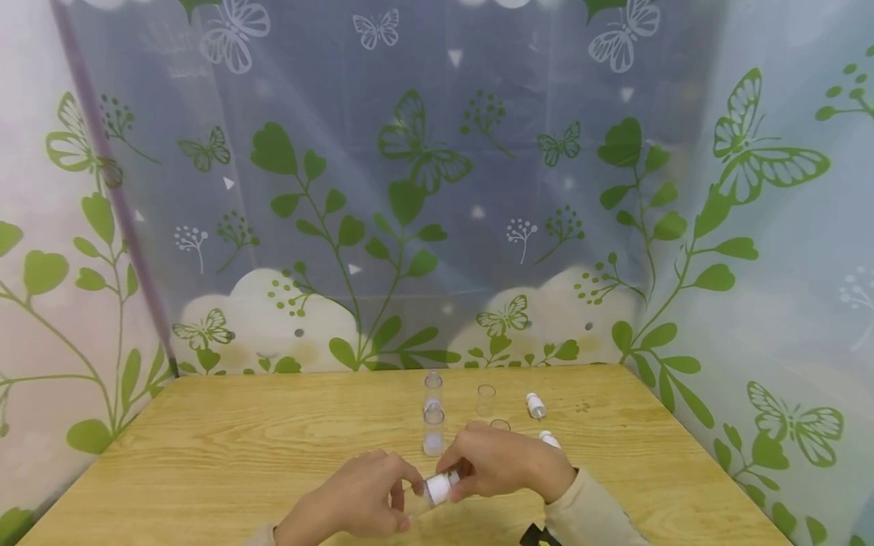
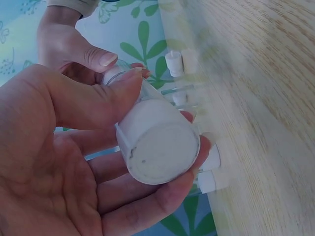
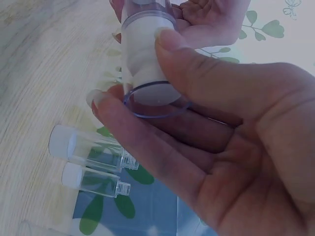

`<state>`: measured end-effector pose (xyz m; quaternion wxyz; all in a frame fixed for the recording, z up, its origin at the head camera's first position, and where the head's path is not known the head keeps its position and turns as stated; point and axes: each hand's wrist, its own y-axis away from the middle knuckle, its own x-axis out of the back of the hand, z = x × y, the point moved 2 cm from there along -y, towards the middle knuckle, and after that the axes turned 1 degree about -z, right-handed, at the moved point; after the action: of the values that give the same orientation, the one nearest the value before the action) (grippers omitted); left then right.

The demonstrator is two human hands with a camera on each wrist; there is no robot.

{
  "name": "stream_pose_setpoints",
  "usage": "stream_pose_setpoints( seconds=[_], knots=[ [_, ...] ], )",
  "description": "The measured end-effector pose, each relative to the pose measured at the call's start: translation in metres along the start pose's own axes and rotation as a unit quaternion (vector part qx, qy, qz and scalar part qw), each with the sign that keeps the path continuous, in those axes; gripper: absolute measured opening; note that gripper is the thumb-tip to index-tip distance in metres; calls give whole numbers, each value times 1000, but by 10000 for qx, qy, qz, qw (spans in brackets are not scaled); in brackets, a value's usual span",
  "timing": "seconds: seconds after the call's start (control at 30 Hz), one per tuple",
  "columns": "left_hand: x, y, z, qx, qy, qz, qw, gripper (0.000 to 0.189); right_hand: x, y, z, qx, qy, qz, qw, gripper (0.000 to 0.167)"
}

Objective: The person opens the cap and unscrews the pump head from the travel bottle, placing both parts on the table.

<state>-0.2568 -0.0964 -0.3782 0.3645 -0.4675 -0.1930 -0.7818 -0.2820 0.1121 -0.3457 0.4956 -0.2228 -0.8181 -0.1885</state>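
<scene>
From my remote seat I see the left hand [image 1: 362, 491] holding one end of a clear, plastic-looking cylinder with white inner part [image 1: 438, 489], and the right hand [image 1: 501, 460] gripping its other end, so it lies tilted between them; I think it is best to align both ends and press only lightly. Beyond, two clear, white-based bottles [image 1: 433, 434] stand on the yellowish wooden table [image 1: 239, 447]; I would leave them room.

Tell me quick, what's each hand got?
Left hand: holding the bottle near its white base.
Right hand: holding the same bottle's other end.
</scene>
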Motion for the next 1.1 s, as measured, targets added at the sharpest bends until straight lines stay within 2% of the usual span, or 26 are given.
stream_pose_setpoints(
  seconds=[0.27, 0.5, 0.77, 0.9, 1.1],
  knots=[
    [2, 1, 1, -14, 3, 40, 10000, 34, -1, -1, -1, 110, -5, 187, 9998, 26],
    [3, 1, -1, 73, 202, 14, 9998, 33, -1, -2, -1, 169, 56, 276, 9995, 26],
    [6, 3, 0, 173, 336, 120, 9992, 36, -1, -2, 0, 639, 381, 544, 9957, 23],
    [7, 4, 2, 185, 301, 166, 9992, 36, -1, -2, 0, 636, 390, 576, 9955, 26],
    [6, 2, 1, 114, 519, 90, 9985, 37, 0, -1, -3, 582, 473, 598, 9954, 27]
  ],
)
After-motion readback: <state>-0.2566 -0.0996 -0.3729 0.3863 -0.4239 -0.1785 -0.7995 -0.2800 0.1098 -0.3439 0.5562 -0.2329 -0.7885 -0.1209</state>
